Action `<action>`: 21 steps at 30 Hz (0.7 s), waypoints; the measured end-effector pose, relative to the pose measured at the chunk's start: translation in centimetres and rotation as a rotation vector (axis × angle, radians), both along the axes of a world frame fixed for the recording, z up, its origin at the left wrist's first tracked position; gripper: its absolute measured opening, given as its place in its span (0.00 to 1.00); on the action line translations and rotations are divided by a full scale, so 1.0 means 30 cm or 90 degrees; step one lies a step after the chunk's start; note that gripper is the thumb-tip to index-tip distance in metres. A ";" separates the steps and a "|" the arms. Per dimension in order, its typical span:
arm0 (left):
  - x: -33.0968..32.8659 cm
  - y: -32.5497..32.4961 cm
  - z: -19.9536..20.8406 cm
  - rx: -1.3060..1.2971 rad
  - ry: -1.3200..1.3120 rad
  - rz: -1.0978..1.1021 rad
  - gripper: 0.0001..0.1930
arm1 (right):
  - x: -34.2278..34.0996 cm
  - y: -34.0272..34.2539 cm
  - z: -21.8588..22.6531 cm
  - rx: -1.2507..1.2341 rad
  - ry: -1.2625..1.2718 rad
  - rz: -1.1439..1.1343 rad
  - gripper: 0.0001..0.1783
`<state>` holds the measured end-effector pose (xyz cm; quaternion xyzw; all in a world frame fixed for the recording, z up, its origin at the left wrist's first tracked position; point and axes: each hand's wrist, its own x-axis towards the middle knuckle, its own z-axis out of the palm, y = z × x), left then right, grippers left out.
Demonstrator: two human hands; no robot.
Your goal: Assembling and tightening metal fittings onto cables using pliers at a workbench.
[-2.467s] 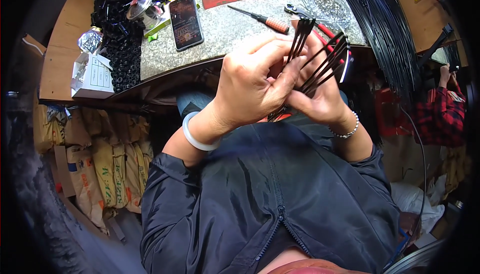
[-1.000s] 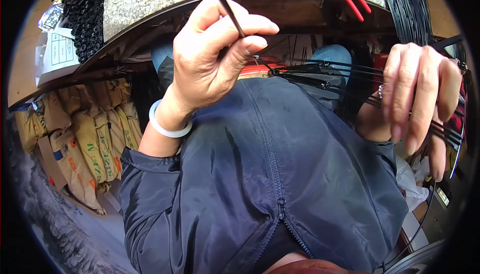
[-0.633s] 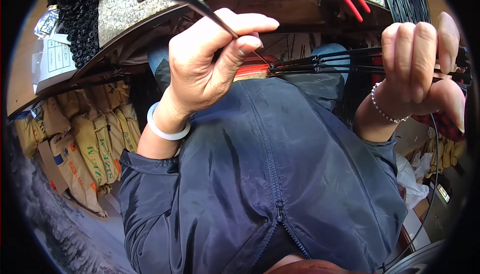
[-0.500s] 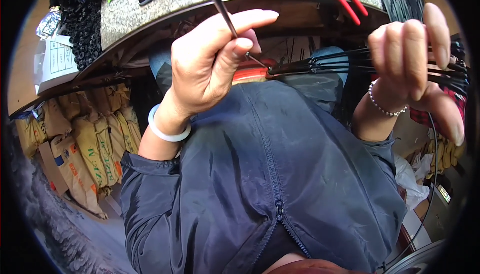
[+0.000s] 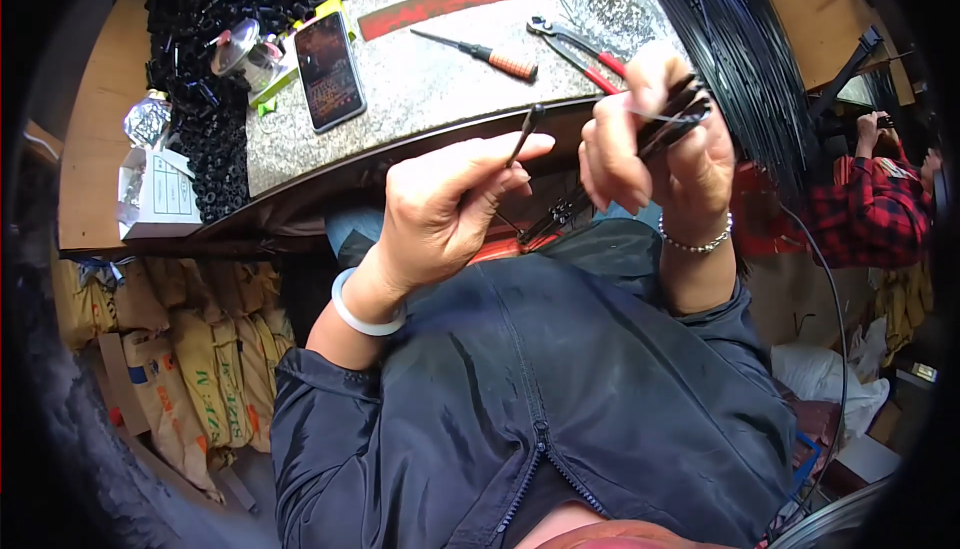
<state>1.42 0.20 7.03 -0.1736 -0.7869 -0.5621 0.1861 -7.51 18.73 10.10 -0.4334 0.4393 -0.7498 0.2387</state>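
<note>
My left hand (image 5: 440, 214), a pale bangle on its wrist, pinches a thin dark rod (image 5: 527, 132) between thumb and fingers. The rod's thicker end points up, and its slim lower part runs down toward dark jointed pieces (image 5: 562, 213) above my lap. To the right, my right hand (image 5: 660, 139) is closed round a bundle of thin black rods (image 5: 688, 104), which slants from my lap up through the fingers. A shiny loop shows at the bundle's upper end; whether it is a filament or a reflection, I cannot tell. My fingers hide much of the bundle.
On the tabletop ahead lie a phone (image 5: 330, 74), an orange-handled pointed tool (image 5: 490, 57), red-handled pliers (image 5: 575, 54) and a red strip (image 5: 450, 6). Black small parts (image 5: 215, 139) heap at left; long black strips (image 5: 740, 59) lie at right. A person in plaid (image 5: 860, 204) works far right.
The view has shifted and shows more of the tabletop. My right hand has come closer to my left, tilting the bundle from nearly level to slanting upward. Both hands have kept their hold.
</note>
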 end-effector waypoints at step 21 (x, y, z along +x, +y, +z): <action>0.005 0.026 0.015 0.026 0.061 0.130 0.09 | 0.011 -0.057 -0.024 -0.168 0.085 -0.018 0.16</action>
